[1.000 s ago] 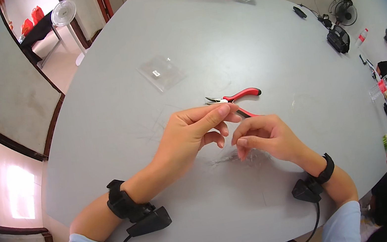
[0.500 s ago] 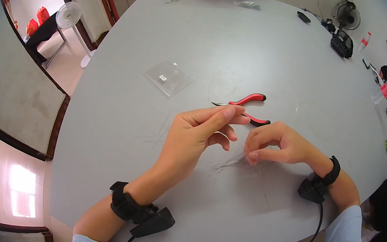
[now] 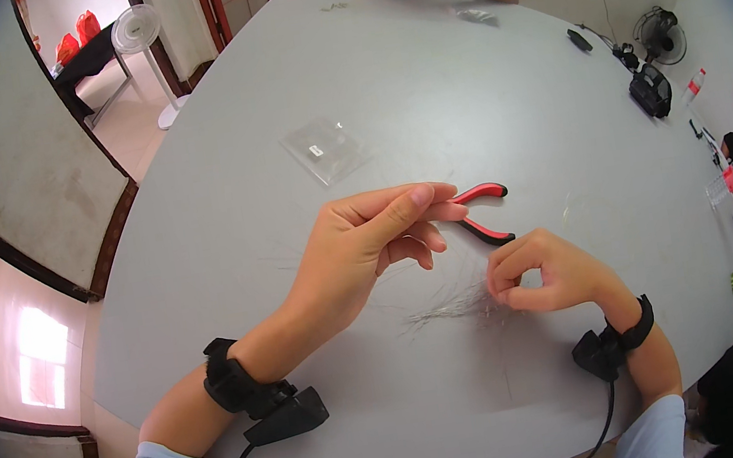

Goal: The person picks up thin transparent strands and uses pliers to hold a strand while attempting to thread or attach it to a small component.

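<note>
Left hand (image 3: 359, 241): thumb pressed on forefinger. Right hand (image 3: 551, 272): fingertips pressed together beside thin wires (image 3: 447, 313). Anything pinched cannot be discerned. Pliers (image 3: 488, 232) partly covered by left hand.

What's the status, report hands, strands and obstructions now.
Left hand pinched, right hand pinched beside thin strands; held contents too fine to tell. Strands bunched loosely on table. Left hand hides front of red-handled pliers.
</note>
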A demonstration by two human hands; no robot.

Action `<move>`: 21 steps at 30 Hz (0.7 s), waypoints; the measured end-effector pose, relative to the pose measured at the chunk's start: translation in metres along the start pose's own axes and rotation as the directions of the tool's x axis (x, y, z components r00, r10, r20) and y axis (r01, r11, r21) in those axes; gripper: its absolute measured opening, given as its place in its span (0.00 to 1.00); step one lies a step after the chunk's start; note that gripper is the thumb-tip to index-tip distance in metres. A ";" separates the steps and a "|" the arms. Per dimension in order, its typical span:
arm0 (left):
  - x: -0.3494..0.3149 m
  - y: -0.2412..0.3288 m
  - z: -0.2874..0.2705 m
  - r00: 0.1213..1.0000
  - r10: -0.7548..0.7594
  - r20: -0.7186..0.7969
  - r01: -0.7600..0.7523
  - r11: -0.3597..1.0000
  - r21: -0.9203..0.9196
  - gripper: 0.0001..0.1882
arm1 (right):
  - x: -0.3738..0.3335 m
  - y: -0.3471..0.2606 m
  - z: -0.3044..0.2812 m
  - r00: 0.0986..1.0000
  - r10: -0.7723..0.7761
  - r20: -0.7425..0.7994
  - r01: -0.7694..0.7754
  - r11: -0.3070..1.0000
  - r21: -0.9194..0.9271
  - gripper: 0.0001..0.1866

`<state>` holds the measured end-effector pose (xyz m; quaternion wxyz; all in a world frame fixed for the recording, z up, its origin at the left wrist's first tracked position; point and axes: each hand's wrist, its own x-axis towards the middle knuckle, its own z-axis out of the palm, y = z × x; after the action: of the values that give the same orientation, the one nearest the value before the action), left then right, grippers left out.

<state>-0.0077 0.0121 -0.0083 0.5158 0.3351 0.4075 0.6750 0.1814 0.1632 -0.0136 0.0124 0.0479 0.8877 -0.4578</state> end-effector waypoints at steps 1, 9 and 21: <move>0.000 0.000 0.000 1.000 -0.002 0.001 0.002 1.000 -0.006 0.16 | -0.001 0.001 -0.002 1.000 -0.009 0.003 0.009 1.000 -0.008 0.05; 0.000 -0.001 -0.001 0.999 -0.015 0.033 0.014 1.000 0.005 0.16 | -0.004 0.006 -0.015 0.991 0.110 0.081 -0.111 0.994 0.012 0.06; 0.000 0.000 -0.001 0.999 -0.017 0.036 0.017 1.000 0.008 0.16 | -0.005 0.009 -0.024 0.973 0.142 0.181 -0.163 0.980 0.110 0.04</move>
<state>-0.0080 0.0118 -0.0090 0.5275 0.3457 0.4037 0.6628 0.1874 0.1876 -0.0061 0.1211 0.0771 0.8467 -0.5124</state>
